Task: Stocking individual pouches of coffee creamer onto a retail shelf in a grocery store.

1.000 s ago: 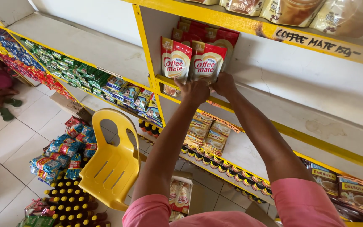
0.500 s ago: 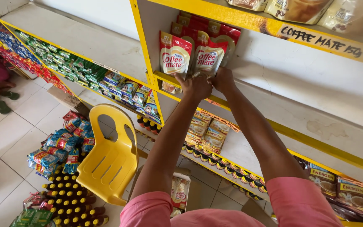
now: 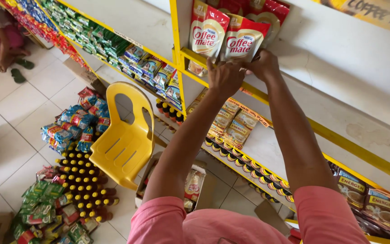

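Since a second ago the view is drawn nearer to the yellow-edged white shelf (image 3: 339,135). The left hand (image 3: 224,77), fingers closed, is kept at the bottom of the red-and-cream creamer pouch (image 3: 242,43) standing upright at the shelf front; the right hand (image 3: 262,63) grips its other corner. The pouch is judged nearly squared up.

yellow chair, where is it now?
Head view, lower left: the yellow chair stands on the tiled floor, between the bottles and the shelf, below the left hand.
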